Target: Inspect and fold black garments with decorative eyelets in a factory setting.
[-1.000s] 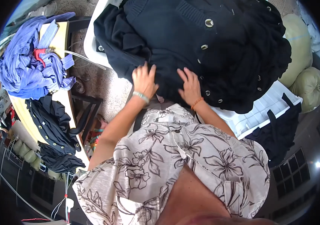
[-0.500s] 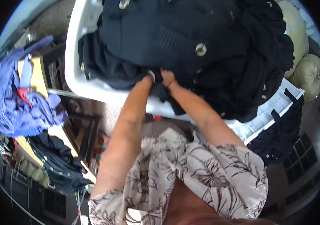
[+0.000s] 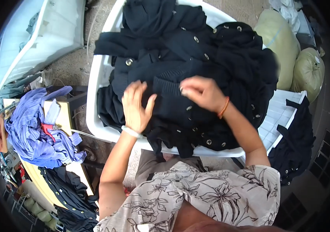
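A heap of black knit garments (image 3: 230, 63) with shiny round buttons fills a white plastic bin (image 3: 96, 87) in front of me. My left hand (image 3: 137, 104) rests over the near left part of the heap, its fingers spread and nothing in them; a pale bracelet circles its wrist. To its right, beside a ribbed black band (image 3: 167, 85), my right hand (image 3: 204, 94) has its fingers curled and thumb against fingertips. A small shiny spot shows at that pinch, too small to name. An orange cord is on the right wrist.
On the left, purple striped clothes (image 3: 37, 123) and black buttoned garments (image 3: 66, 189) lie over a wooden board (image 3: 29, 176). Another white bin (image 3: 56, 42) stands far left. Stuffed sacks (image 3: 309, 73) and a white crate (image 3: 283, 112) with black clothing sit at the right.
Both hands have left the near edge of the heap, where they were tucked into the cloth, and now lie farther apart on top. The view has shifted, showing more of the bin.
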